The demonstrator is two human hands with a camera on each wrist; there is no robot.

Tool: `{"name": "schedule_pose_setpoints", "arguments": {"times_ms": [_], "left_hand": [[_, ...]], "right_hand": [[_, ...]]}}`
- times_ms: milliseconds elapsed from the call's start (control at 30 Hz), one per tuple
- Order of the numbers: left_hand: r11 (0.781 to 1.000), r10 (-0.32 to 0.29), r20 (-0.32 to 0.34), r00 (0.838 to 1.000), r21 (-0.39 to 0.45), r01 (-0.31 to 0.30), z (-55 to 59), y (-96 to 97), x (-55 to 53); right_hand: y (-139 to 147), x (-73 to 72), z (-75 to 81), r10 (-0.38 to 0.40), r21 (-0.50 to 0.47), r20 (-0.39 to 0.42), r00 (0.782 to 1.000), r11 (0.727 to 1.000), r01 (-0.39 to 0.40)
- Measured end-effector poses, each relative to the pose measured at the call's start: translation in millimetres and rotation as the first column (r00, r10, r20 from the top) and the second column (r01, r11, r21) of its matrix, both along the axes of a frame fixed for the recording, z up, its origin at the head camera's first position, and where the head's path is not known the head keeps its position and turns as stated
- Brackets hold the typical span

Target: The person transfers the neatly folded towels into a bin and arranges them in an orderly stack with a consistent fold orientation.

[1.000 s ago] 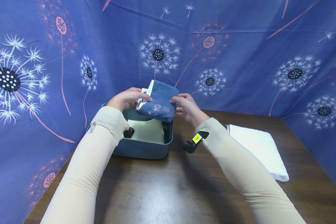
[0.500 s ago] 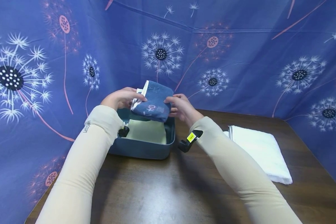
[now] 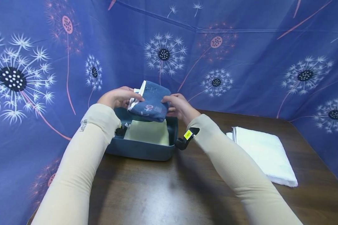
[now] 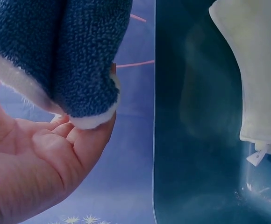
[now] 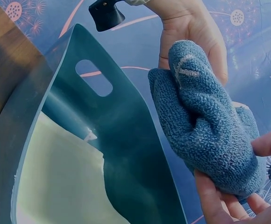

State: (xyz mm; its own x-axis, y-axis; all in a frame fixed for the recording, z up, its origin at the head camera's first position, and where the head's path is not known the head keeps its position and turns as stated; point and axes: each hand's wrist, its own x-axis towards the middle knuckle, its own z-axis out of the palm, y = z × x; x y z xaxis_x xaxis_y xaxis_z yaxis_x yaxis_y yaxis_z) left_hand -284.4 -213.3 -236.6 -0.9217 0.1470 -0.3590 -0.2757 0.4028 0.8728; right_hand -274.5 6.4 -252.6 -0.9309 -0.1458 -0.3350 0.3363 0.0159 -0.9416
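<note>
A folded blue terry towel (image 3: pixel 155 101) with white edging and pale printed marks hangs in the air, tilted, above a dark teal bin (image 3: pixel 140 152). My left hand (image 3: pixel 116 97) pinches its white-edged left side, thumb on top and fingers beneath. At the right side, my right hand (image 3: pixel 181 107) grips it, thumb on top. The right wrist view shows the towel's thick rolled fold (image 5: pixel 215 135) between that thumb and the fingers. Inside the bin lies a pale yellow-green folded cloth (image 3: pixel 147 132); a small white tag (image 4: pixel 257 156) sticks out at its corner.
A folded white towel (image 3: pixel 266 154) lies on the brown wooden table (image 3: pixel 155 193) at the right, partly behind my right forearm. Blue dandelion-print fabric (image 3: pixel 242 40) hangs behind and along both sides. The bin's wall has an oval handle hole (image 5: pixel 94 78).
Both hands have shifted left with the blue towel, staying over the bin. My hold on it looks the same. The head view has turned slightly left.
</note>
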Motion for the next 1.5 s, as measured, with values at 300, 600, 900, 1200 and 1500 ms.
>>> {"name": "schedule_pose_setpoints", "arguments": {"times_ms": [300, 600, 900, 1200, 1500], "left_hand": [[0.999, -0.019, 0.012, 1.0, -0.028, 0.019, -8.1, -6.5, 0.2], [0.999, -0.029, 0.029, 0.999, -0.023, 0.029, -14.5, -8.6, -0.2], [0.999, -0.025, 0.061, 0.998, -0.026, 0.026, -19.6, -8.6, -1.4], [0.998, -0.039, 0.091, 0.995, -0.042, 0.043, -22.7, -10.8, -2.5], [0.999, -0.004, 0.2, 0.98, -0.038, 0.012, -24.6, -23.8, 0.5]], "right_hand": [[-6, -3.2, -5.6, 0.027, 0.029, 0.035, 0.999, 0.999, -0.028], [-8, -4.6, -11.5, 0.033, 0.031, 0.037, 0.999, 0.999, -0.034], [-9, -6.6, -16.1, 0.041, 0.029, 0.043, 0.998, 0.999, -0.043], [-9, -7.5, -20.7, 0.081, 0.043, 0.072, 0.994, 0.995, -0.085], [1, -6.4, -28.9, 0.141, 0.068, 0.167, 0.976, 0.986, -0.154]]}}
